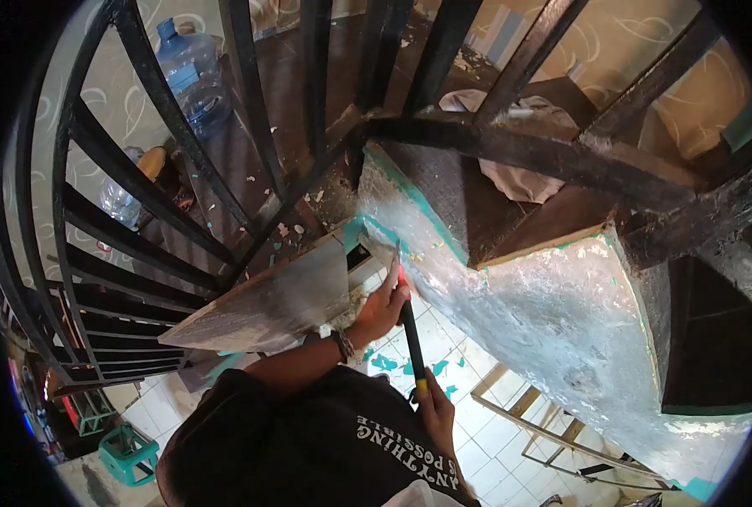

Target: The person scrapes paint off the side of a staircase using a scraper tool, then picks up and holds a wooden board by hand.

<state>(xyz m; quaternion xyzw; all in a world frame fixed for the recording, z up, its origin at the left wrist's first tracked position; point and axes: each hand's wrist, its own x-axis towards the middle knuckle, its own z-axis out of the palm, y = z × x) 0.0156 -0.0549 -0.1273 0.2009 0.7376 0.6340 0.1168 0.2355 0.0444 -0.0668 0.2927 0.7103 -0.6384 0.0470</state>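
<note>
A long-handled scraper point(415, 338) with a black shaft, a red section near its head and a yellow band lower down reaches up to the stair's side wall. My left hand point(380, 313) holds it near the red section, fingers pointing up along it. Lower down, my right hand point(435, 411) is closed around the handle by the yellow band. The scraper's tip meets the grey, patchy side wall point(536, 313) close to a strip of teal paint point(422, 211). Its blade is too small to make out.
Black metal railings point(152, 76) curve around the dark stairs. A cloth point(520, 173) lies on a step; a large water bottle point(192, 80) stands at upper left. Below are teal paint flakes point(384, 362) on white tiles, a wooden ladder point(553, 431) and a green stool point(129, 454).
</note>
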